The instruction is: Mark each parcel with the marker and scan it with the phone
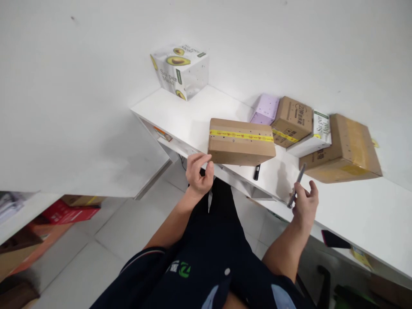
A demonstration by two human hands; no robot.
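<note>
A brown cardboard box (243, 148) with yellow printed tape along its top lies at the front of the white desk. At its left front corner is my left hand (199, 174), fingers loosely curled and thumb apart, with nothing seen in it; whether the fingertips touch the carton I cannot tell. To the right, my right hand (304, 199) grips a slim grey pen-like tool (296, 186), which points up and away over the desk edge. Between them a short black cylinder (256, 172), perhaps a marker, sticks out beside the box, partly hidden by it.
Behind stand a lilac box (265, 109), a brown carton (292, 120), a white box (317, 133) and a larger taped carton (349, 148). An avocado-printed box (180, 71) sits at the desk's far left. Below the white desktop (360, 206) are open compartments. A red box (71, 211) lies lower left.
</note>
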